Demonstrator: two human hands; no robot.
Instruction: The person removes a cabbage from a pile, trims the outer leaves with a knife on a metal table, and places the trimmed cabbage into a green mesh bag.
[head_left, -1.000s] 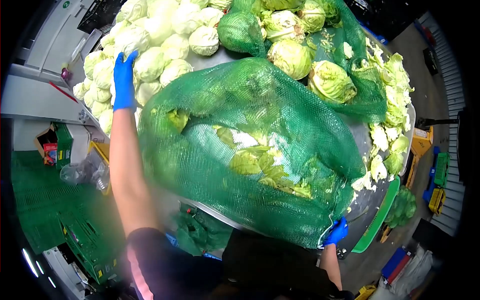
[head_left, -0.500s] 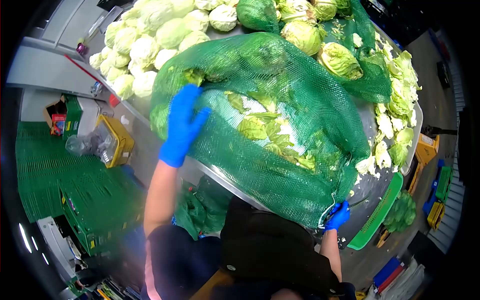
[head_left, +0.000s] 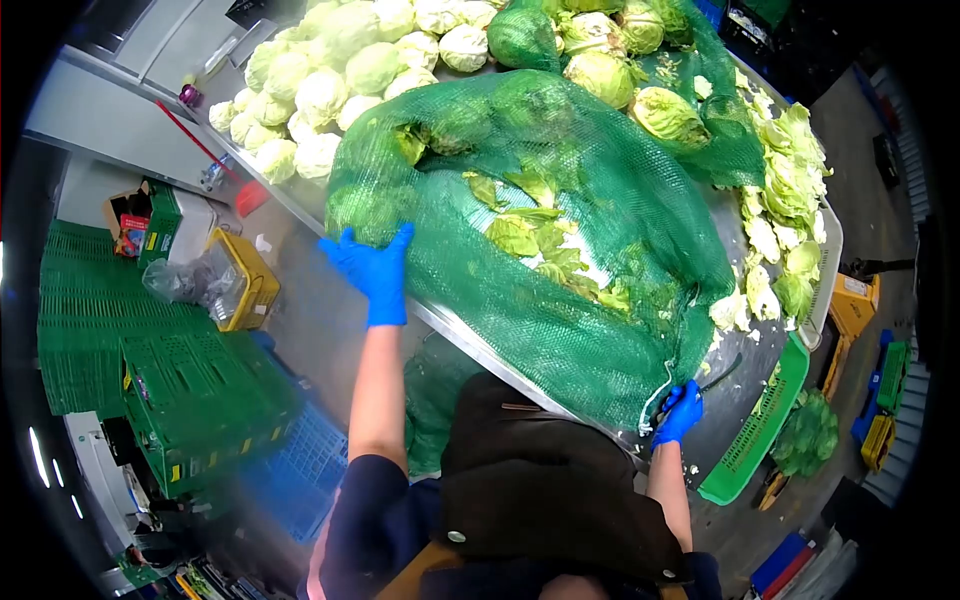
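Observation:
A large green mesh sack [head_left: 480,310] lies across the metal table, with cabbages bulging at its far left and loose leaves [head_left: 535,235] on its middle. My left hand [head_left: 372,275], in a blue glove, is at the sack's left end with fingers spread, against the mesh around a cabbage [head_left: 372,212]. By the sack's right corner, my blue-gloved right hand [head_left: 680,414] is closed on what looks like a knife [head_left: 722,374], its thin dark blade pointing up and right. A white drawstring [head_left: 654,398] hangs from the mesh beside this hand.
Pale trimmed cabbages [head_left: 320,95] are heaped at the table's back left. Leafier cabbages [head_left: 600,78] lie at the back. Cut leaves [head_left: 790,180] pile along the right edge, above a green crate [head_left: 765,425]. Green crates [head_left: 205,400] and a yellow bin [head_left: 250,280] stand at left.
My left hand has moved down from the top of the sack to its left end, fingers spreading. My right hand stays at the right corner, with the blade now angled further upward.

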